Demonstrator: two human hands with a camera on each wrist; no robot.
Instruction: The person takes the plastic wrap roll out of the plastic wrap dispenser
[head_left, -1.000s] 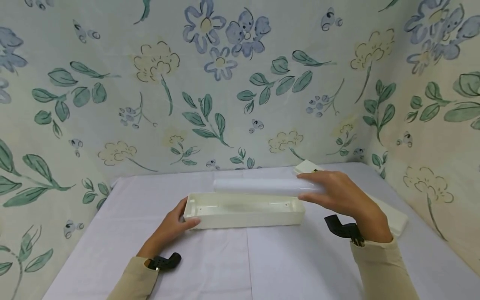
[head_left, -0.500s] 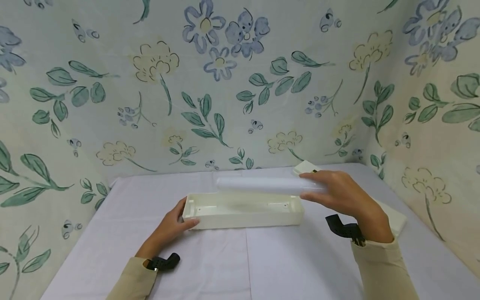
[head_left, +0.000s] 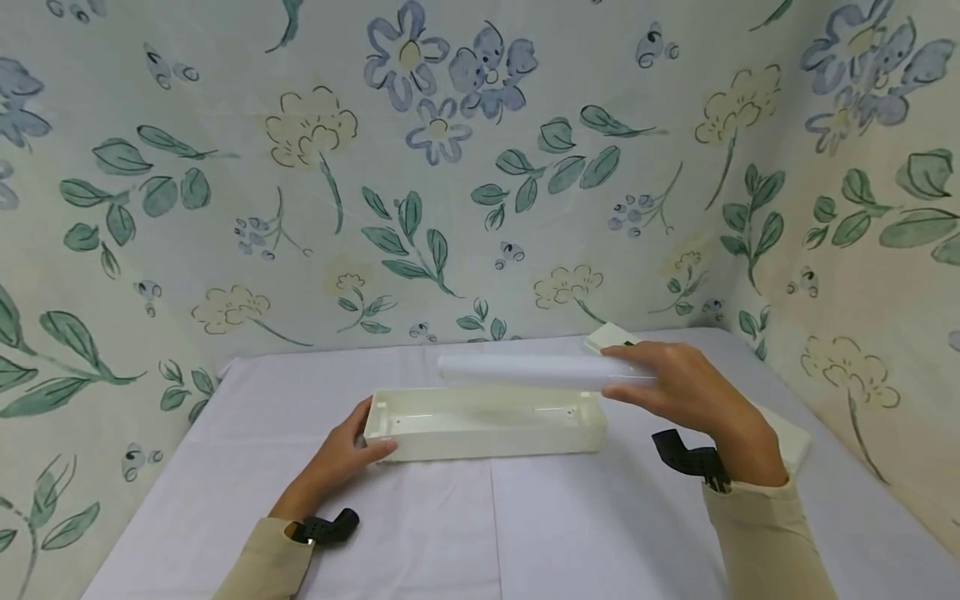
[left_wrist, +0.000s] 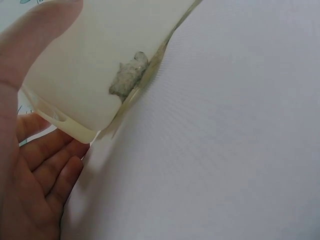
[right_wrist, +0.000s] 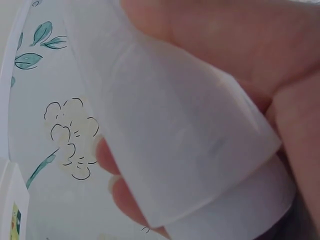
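Head view: left hand (head_left: 341, 452) grips trough (head_left: 491, 442); right hand (head_left: 686, 387), gripping tube (head_left: 517, 369), partly hides white box (head_left: 609, 335).

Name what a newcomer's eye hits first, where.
Likely the floral backdrop behind the table. Then the white tube, gripped at its right end by the right hand, and the cream box, held at its left end by the left hand. The left wrist view shows a grey patch on the box.
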